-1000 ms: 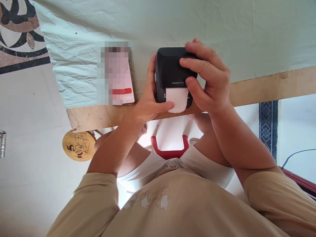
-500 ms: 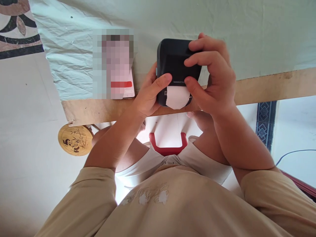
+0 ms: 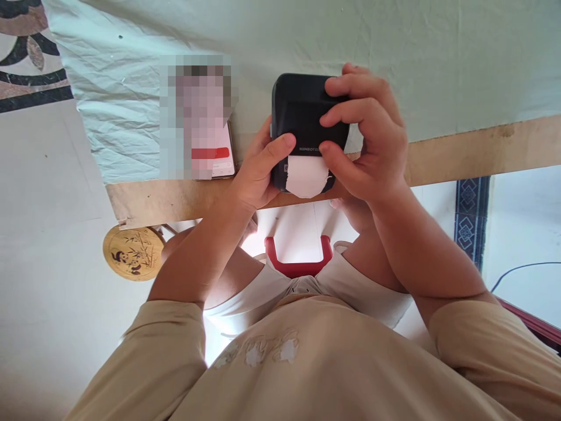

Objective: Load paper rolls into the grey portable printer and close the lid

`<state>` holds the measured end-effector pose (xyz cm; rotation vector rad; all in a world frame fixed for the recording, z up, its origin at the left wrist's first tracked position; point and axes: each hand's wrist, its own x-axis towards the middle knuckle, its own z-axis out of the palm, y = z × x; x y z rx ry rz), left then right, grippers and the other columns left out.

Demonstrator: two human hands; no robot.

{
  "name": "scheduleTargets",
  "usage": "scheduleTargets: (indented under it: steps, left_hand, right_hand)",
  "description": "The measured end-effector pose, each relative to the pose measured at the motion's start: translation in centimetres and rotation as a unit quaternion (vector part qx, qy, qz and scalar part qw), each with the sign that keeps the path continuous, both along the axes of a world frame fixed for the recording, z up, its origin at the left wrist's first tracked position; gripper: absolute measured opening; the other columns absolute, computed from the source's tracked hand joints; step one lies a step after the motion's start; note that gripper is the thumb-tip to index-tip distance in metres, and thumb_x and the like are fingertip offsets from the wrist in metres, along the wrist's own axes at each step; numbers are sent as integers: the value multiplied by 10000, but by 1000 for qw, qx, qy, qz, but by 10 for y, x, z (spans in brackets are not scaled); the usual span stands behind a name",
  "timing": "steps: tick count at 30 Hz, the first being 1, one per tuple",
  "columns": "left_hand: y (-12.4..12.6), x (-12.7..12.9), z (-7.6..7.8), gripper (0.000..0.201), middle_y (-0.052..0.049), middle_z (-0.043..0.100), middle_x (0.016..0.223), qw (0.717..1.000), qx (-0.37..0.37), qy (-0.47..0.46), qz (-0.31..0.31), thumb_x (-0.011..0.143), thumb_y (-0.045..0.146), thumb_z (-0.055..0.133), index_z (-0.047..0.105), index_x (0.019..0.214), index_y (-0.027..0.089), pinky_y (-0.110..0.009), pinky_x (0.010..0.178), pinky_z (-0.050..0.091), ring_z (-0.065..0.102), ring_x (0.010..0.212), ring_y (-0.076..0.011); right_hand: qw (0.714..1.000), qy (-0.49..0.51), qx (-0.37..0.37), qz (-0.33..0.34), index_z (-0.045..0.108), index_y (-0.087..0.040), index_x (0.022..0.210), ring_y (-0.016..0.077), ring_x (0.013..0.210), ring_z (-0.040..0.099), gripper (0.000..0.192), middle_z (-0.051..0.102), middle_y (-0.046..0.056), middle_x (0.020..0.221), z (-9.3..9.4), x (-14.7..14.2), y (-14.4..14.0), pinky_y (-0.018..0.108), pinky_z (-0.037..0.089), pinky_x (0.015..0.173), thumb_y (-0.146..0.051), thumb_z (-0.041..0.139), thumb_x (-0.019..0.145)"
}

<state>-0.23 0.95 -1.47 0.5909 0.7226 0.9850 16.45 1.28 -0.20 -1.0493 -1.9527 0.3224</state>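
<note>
Holding: both hands grip one small black box-shaped printer (image 3: 302, 123) at the near edge of the table
Printer: dark casing, pale lettering across its front, too small to read in full; it sits on the table near the bare wooden edge, just right of the phone
Paper: a white strip (image 3: 305, 175) hangs out of the slot on the printer's near face, its lower end rounded
Left hand (image 3: 256, 175): wrapped against the printer's left side, thumb laid across the front just above the paper, fingers hidden behind the casing; closed on the printer
Right hand (image 3: 372, 146): curled over the top and right side, two fingers lying on the lid, thumb tip pressed to the front beside the paper's upper right corner; clamped on the printer
Phone (image 3: 205, 126): flat on the cloth left of the printer, screen mostly pixelated, a red bar showing near its lower end; close to the left hand but apart from it
Cloth (image 3: 394, 47): pale green, creased, covering most of the table
Table (image 3: 482, 149): bare wood strip along the near edge, uncovered by the cloth
Round disc (image 3: 132, 253): yellow, with a panda and bamboo design, below the table edge at left
Red frame (image 3: 300, 260): U-shaped, seen under the table between the person's legs
Clothing: beige short-sleeved top (image 3: 307, 362), white shorts
</note>
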Motion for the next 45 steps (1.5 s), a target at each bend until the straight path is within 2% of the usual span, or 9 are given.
scheduleTargets:
  steps: [5,8,12,16,22,28,33,41,45]
  left_hand:
    - [0,-1,-1,246,-42,704,898,1000,-6,-4,-11,820,323,596,617,1049,237,-317,842,537,645,1081,-247]
    - [1,0,1,289,-61,703,900,1000,-25,-16,-9,891,350,452,639,1050,198,-339,897,517,614,1143,-252]
    - [2,3,6,526,-74,707,1018,998,-25,-55,-27,945,467,224,674,986,199,-388,1002,479,538,1246,-266]
    - [2,6,3,447,-25,698,1116,999,-16,-36,2,929,471,282,676,944,260,-378,1032,468,480,1304,-257]
    - [0,7,-1,483,-40,712,1071,999,-6,-33,-11,954,443,255,674,1022,214,-365,1077,438,490,1289,-243]
    - [0,11,-1,455,-41,712,1022,999,-12,-33,9,953,462,307,667,1010,189,-359,1030,487,570,1198,-212]
    - [1,11,-4,461,-35,710,1039,998,-5,-50,25,966,434,295,672,1017,173,-363,1026,496,580,1184,-203]
    - [5,6,-2,326,-21,713,992,999,-38,-35,14,940,418,384,653,905,238,-372,1021,494,555,1214,-226]
    - [5,7,-1,361,-44,714,972,998,-46,-43,21,940,427,383,657,923,192,-374,1015,499,578,1186,-227]
  right_hand:
    - [996,83,9,18,568,-261,1038,128,1228,532,244,598,-17,1209,-5,1,1,379,418,1154,-213,380,891]
    - [992,124,-7,-2,574,-274,1041,115,1208,550,287,605,-30,1200,-6,0,-2,366,435,1130,-165,353,894]
    - [992,121,-16,-21,572,-300,1023,123,1172,571,293,622,-12,1161,-5,-2,-4,342,446,1116,-162,364,870]
    - [993,114,-20,-33,565,-305,1011,119,1159,577,291,623,-12,1150,-4,0,-5,339,442,1113,-158,366,857]
    - [998,54,-7,-36,581,-259,1018,160,1130,551,244,581,30,1164,-1,5,-7,359,469,1040,-246,454,810]
    - [1000,5,3,-25,540,-278,1084,194,1139,521,322,542,56,1167,0,8,-6,381,443,1028,-308,495,766]
    - [999,-27,-21,3,477,-292,1171,197,1195,488,438,511,49,1225,2,11,-5,386,432,1040,-315,518,736]
    - [997,-62,-27,-23,475,-282,1165,220,1174,481,459,514,48,1194,5,7,-3,416,409,1034,-351,510,712]
    - [996,-73,-31,-44,475,-273,1143,219,1161,499,436,529,59,1172,8,4,-2,422,393,1048,-352,496,714]
